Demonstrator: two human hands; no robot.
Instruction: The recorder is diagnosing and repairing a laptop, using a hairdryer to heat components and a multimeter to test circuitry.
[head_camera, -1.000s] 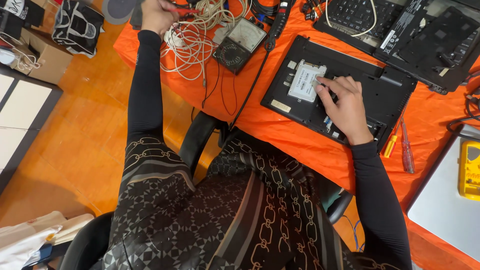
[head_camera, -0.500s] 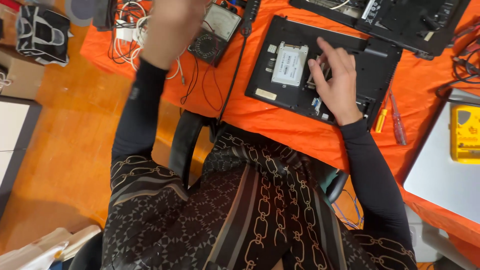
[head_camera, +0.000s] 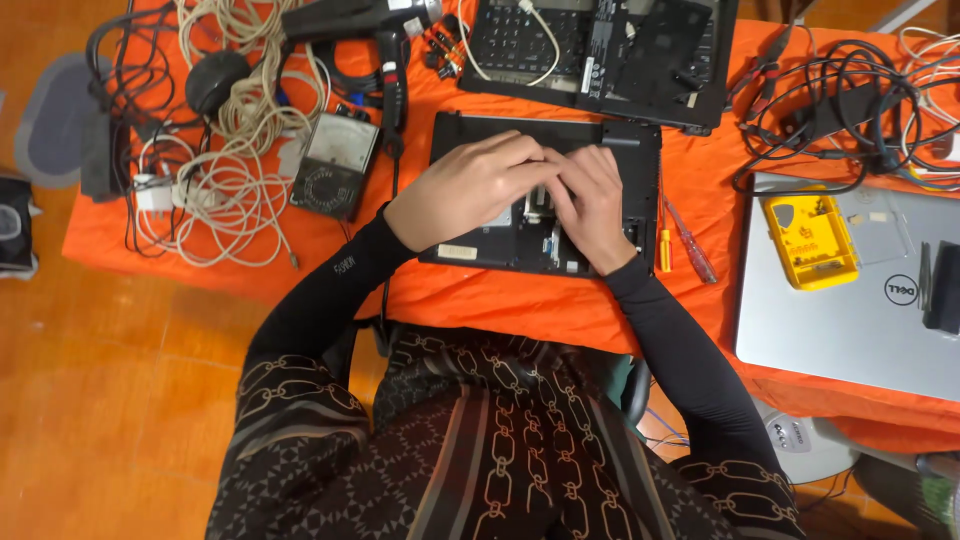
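Right now both hands rest on the opened black laptop base (head_camera: 545, 195) lying crosswise on the orange worktop (head_camera: 480, 300), left hand (head_camera: 465, 190) curled over its middle, right hand (head_camera: 592, 205) fingers bent beside it, fingertips meeting, grip unclear.

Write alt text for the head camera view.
Both hands, left hand and right hand, rest together on an opened black laptop base on an orange tablecloth. A multimeter and tangled cables lie to the left.

Orange-clothed table (head_camera: 500, 300), orange floor (head_camera: 110, 400)
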